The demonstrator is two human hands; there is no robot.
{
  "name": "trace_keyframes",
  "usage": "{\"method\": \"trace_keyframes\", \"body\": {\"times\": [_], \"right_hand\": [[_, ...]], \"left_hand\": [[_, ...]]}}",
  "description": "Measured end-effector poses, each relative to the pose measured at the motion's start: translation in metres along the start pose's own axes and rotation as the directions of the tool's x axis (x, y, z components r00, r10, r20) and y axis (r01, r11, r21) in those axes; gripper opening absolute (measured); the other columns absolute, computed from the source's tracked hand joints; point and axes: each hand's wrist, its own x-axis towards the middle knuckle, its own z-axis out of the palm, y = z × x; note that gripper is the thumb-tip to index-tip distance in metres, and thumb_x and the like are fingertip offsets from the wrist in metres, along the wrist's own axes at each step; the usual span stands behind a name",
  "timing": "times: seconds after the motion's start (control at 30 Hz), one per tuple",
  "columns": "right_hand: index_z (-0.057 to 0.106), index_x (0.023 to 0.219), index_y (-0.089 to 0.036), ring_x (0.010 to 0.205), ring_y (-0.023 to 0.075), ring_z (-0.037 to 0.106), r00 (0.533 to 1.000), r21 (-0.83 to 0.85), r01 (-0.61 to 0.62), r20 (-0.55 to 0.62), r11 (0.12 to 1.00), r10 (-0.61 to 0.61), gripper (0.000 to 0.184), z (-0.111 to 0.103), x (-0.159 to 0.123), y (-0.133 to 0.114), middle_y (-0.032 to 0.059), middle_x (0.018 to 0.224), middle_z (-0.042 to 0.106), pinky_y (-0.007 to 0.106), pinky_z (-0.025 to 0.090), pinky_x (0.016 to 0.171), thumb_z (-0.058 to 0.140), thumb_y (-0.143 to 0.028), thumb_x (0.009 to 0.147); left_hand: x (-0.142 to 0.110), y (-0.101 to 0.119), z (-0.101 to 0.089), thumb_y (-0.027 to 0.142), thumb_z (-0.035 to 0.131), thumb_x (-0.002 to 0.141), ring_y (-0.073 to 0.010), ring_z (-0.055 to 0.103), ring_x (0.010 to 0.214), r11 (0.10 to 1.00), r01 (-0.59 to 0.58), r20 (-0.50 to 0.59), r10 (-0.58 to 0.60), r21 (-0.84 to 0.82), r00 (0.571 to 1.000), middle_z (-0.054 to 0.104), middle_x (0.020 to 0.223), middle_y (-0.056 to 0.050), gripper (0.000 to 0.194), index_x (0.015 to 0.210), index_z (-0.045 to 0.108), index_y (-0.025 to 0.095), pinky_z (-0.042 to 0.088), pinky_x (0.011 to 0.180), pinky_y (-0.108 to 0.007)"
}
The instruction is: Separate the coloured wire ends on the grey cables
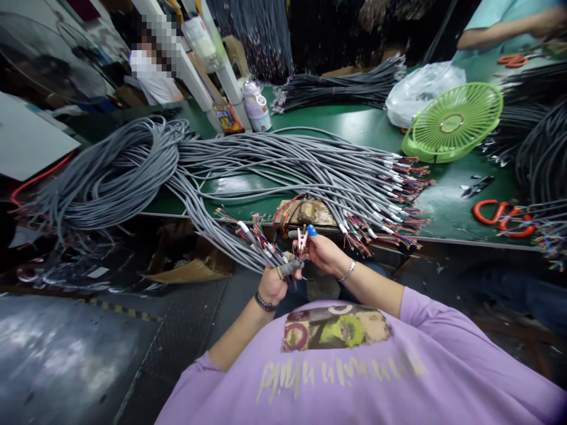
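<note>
My left hand (273,284) is closed around a bundle of grey cables (230,243) at the table's front edge, with grey covers on some of its fingers. The cables end in white sleeves and loose coloured wires (259,231). Close beside it, my right hand (326,255) is pinched, a blue finger cot (312,230) on one fingertip. A small pale pinkish-white piece (302,238) shows at its fingertips; its kind is too small to tell. Just beyond both hands, a worn brownish block-like fixture (308,211) sits at the table edge.
Many grey cables (266,150) lie across the green table (354,127), coiled at left. A green fan (452,123), plastic bag (423,88), bottle (257,106) and orange-handled scissors (502,218) stand or lie around. Another person's arm (500,34) is at the upper right.
</note>
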Motion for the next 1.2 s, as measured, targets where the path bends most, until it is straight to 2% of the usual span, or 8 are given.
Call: {"method": "trace_keyframes", "body": {"times": [0.23,0.43,0.6,0.7,0.8,0.9,1.0,1.2], "right_hand": [[0.065,0.083,-0.014,0.053,0.0081,0.053,0.998,0.166,-0.052,-0.033,0.985,0.058,0.038,0.008,0.004,-0.001,0.0026,0.069,0.065,0.020,0.042,0.051,0.057,-0.051,0.087],[0.065,0.081,-0.013,0.051,0.0085,0.050,0.999,0.175,-0.014,-0.046,0.985,0.022,0.039,0.009,0.006,0.002,0.0029,0.066,0.064,0.021,0.039,0.048,0.062,-0.051,0.083],[0.063,0.083,-0.015,0.053,0.0095,0.051,0.998,0.190,-0.050,-0.037,0.981,0.058,0.043,0.007,0.005,0.003,0.0022,0.068,0.063,0.022,0.040,0.051,0.056,-0.058,0.085],[0.064,0.085,-0.015,0.057,0.0107,0.054,0.996,0.156,-0.087,-0.004,0.984,0.089,0.046,0.000,0.003,0.005,0.0037,0.072,0.064,0.022,0.043,0.054,0.049,-0.058,0.088],[0.064,0.085,-0.014,0.061,0.0100,0.056,0.993,0.120,-0.119,0.029,0.986,0.116,0.035,-0.011,-0.004,0.009,0.0042,0.075,0.065,0.021,0.044,0.057,0.055,-0.048,0.088],[0.065,0.090,-0.014,0.069,0.0107,0.059,0.986,0.057,-0.111,0.133,0.992,0.103,0.023,-0.020,-0.017,0.014,0.0046,0.083,0.066,0.022,0.046,0.062,0.068,-0.034,0.079],[0.066,0.092,-0.013,0.070,0.0104,0.058,0.963,-0.046,-0.076,0.257,0.996,0.086,0.035,-0.021,-0.029,0.016,0.0043,0.083,0.066,0.023,0.046,0.067,0.078,-0.034,0.067],[0.068,0.085,-0.012,0.061,0.0079,0.052,0.991,-0.276,0.061,0.135,0.959,-0.024,0.039,-0.005,-0.037,0.014,0.0012,0.072,0.064,0.020,0.036,0.057,0.081,-0.039,0.061]], "left_hand": [[0.005,-0.005,-0.003,0.032,0.079,0.058,-0.0102,0.050,0.043,1.000,0.019,-0.004,-0.019,-0.020,1.000,0.055,0.046,0.002,0.027,0.058,0.060,0.014,0.042,0.050,-0.025],[0.005,-0.005,0.000,0.036,0.078,0.061,-0.0145,0.058,0.053,0.999,0.011,0.032,-0.012,0.032,0.999,0.055,0.046,-0.001,0.030,0.052,0.060,0.014,0.045,0.054,-0.026],[0.005,-0.003,0.000,0.035,0.079,0.061,-0.0120,0.054,0.046,1.000,0.010,0.023,-0.011,0.015,1.000,0.056,0.046,0.000,0.029,0.054,0.061,0.014,0.045,0.051,-0.025],[0.001,-0.002,-0.001,0.035,0.080,0.060,-0.0104,0.051,0.043,1.000,0.016,0.022,-0.016,0.003,1.000,0.056,0.045,0.000,0.029,0.054,0.060,0.014,0.044,0.049,-0.024],[-0.005,-0.002,-0.004,0.034,0.081,0.059,-0.0110,0.053,0.044,0.999,0.038,0.002,-0.038,-0.017,0.999,0.058,0.046,0.000,0.028,0.057,0.061,0.014,0.043,0.049,-0.023],[-0.010,-0.004,-0.006,0.035,0.080,0.059,-0.0121,0.055,0.046,1.000,0.031,-0.043,-0.031,-0.006,0.999,0.059,0.047,-0.001,0.028,0.057,0.062,0.014,0.044,0.050,-0.024],[-0.012,-0.007,-0.008,0.035,0.079,0.062,-0.0149,0.058,0.052,0.999,0.021,-0.051,-0.019,0.034,0.999,0.058,0.047,-0.002,0.030,0.052,0.061,0.013,0.047,0.054,-0.026],[-0.013,-0.015,-0.010,0.033,0.074,0.069,-0.0163,0.061,0.057,0.994,0.001,-0.042,0.004,0.113,0.999,0.061,0.051,-0.004,0.028,0.054,0.062,0.013,0.047,0.056,-0.026]]}}
